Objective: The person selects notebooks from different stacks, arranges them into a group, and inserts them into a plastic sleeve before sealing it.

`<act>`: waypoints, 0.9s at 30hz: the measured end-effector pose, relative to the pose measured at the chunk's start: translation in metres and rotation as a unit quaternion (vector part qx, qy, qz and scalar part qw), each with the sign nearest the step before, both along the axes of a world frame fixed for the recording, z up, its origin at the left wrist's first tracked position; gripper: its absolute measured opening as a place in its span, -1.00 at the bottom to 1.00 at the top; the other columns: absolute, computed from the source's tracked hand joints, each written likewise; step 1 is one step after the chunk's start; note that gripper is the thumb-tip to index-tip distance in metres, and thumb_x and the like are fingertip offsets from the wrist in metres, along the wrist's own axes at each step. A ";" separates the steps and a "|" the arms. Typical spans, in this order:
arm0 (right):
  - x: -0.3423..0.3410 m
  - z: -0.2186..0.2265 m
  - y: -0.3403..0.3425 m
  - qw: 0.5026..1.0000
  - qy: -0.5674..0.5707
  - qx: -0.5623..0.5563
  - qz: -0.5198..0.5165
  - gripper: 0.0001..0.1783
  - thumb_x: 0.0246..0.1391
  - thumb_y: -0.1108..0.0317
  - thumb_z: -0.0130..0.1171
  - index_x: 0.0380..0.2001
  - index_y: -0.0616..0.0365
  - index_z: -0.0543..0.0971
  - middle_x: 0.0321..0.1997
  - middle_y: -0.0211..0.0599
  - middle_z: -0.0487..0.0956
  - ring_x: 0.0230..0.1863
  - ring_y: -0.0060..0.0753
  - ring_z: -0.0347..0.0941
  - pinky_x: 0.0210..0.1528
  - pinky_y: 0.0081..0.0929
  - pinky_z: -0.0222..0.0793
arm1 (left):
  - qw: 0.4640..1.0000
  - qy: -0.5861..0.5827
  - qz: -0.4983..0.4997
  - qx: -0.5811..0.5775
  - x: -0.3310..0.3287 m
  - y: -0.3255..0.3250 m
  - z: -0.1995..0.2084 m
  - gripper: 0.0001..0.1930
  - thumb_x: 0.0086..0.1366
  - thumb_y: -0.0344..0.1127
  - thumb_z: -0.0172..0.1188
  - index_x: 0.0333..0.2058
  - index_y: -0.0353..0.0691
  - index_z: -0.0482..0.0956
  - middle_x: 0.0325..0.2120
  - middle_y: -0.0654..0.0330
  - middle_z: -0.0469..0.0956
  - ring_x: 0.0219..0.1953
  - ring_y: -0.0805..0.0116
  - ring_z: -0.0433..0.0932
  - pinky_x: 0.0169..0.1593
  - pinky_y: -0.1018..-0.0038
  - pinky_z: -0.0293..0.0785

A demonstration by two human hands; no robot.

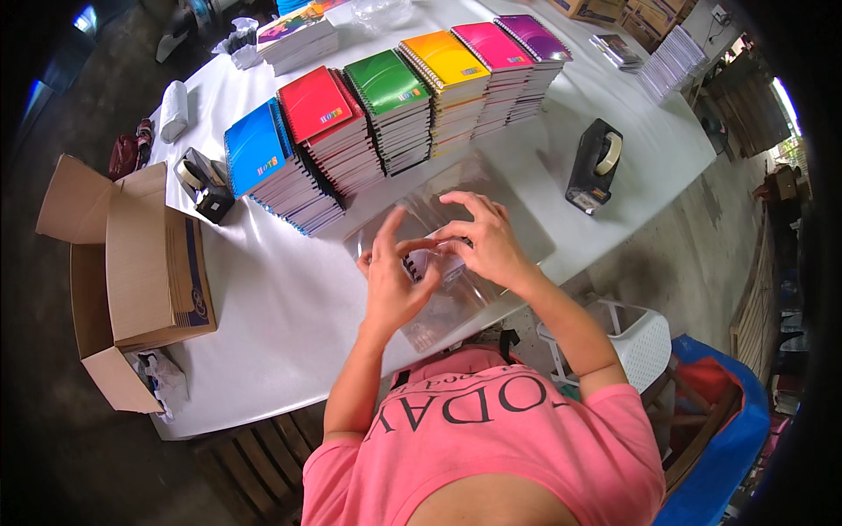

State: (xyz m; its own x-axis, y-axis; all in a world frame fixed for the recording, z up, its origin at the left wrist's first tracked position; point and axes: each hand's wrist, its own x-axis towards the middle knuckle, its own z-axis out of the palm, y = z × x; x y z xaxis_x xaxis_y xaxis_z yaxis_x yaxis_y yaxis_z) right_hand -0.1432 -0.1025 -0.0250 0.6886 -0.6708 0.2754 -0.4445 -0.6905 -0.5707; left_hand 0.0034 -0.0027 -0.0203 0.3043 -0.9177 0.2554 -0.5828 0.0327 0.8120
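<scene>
My left hand (392, 279) and my right hand (485, 237) meet over clear plastic sheeting (517, 206) near the table's front edge. The fingers of both are bent, and the fingertips come together at a bit of the clear plastic. Between my left thumb and fingers shows a white piece with a black coil edge (412, 266); it looks like part of a spiral notebook, mostly hidden. Beyond my hands stand stacks of spiral notebooks: blue (257, 151), red (319, 103), green (384, 83), yellow (445, 60), pink (493, 46) and purple (531, 38).
Black tape dispensers stand at the left (205, 186) and right (594, 167) of the white table (272, 351). An open cardboard box (153, 263) sits at the left edge. A white roll (174, 111) and a pile of books (298, 41) lie farther back. A white plastic chair (636, 346) is at my right.
</scene>
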 end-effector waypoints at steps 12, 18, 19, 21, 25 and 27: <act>-0.083 0.014 -0.055 0.979 -0.101 0.006 -0.179 -0.64 -0.09 0.18 0.26 -0.17 0.02 0.54 0.17 -0.19 0.31 0.21 -0.08 0.17 0.12 -0.11 0.19 | 0.957 -0.284 -0.053 -0.031 -0.007 0.016 -0.008 -0.70 0.01 -0.29 0.34 -0.21 0.04 0.63 -0.16 0.39 0.60 -0.13 0.47 0.50 -0.01 0.21 0.00; -0.212 -0.085 -0.149 0.776 -0.048 0.178 -0.604 -0.58 0.04 -0.04 0.13 -0.23 0.07 0.55 -0.07 -0.18 0.48 0.02 -0.15 0.34 0.04 -0.19 0.24 | 0.949 -0.305 -0.059 -0.060 -0.018 0.009 -0.007 -0.75 0.02 -0.32 0.31 -0.25 0.02 0.64 -0.17 0.41 0.60 -0.19 0.50 0.50 -0.02 0.24 0.02; -0.212 -0.078 -0.150 0.773 -0.042 0.229 -0.590 -0.60 0.04 -0.05 0.13 -0.26 0.05 0.58 -0.09 -0.22 0.50 0.02 -0.18 0.33 0.01 -0.23 0.23 | 0.949 -0.303 -0.059 -0.058 -0.017 0.009 -0.007 -0.75 0.02 -0.32 0.31 -0.25 0.02 0.64 -0.17 0.41 0.60 -0.20 0.50 0.50 -0.03 0.24 0.02; -0.201 -0.065 -0.147 0.757 -0.120 0.328 -0.552 -0.63 0.03 -0.05 0.15 -0.32 0.02 0.61 -0.13 -0.30 0.52 0.01 -0.27 0.32 -0.03 -0.30 0.20 | 0.951 -0.299 -0.053 -0.055 -0.013 0.011 -0.008 -0.75 0.02 -0.32 0.31 -0.25 0.02 0.64 -0.17 0.41 0.60 -0.21 0.50 0.50 -0.03 0.24 0.03; -0.202 -0.056 -0.131 0.670 -0.395 0.421 -0.467 -0.66 0.03 -0.02 0.16 -0.29 -0.03 0.61 -0.10 -0.54 0.50 0.01 -0.50 0.21 -0.05 -0.31 0.05 | 0.953 -0.293 -0.051 -0.054 -0.010 0.014 -0.009 -0.75 0.02 -0.32 0.32 -0.25 0.04 0.65 -0.17 0.40 0.60 -0.22 0.52 0.50 -0.02 0.23 0.04; -0.216 -0.069 -0.121 0.638 -0.546 0.385 -0.382 -0.63 0.04 -0.02 0.15 -0.19 -0.03 0.58 -0.05 -0.54 0.48 0.05 -0.52 0.15 -0.03 -0.23 0.05 | 0.954 -0.291 -0.052 -0.058 -0.010 0.010 -0.009 -0.75 0.02 -0.32 0.32 -0.25 0.04 0.64 -0.17 0.41 0.60 -0.22 0.53 0.51 -0.02 0.24 0.04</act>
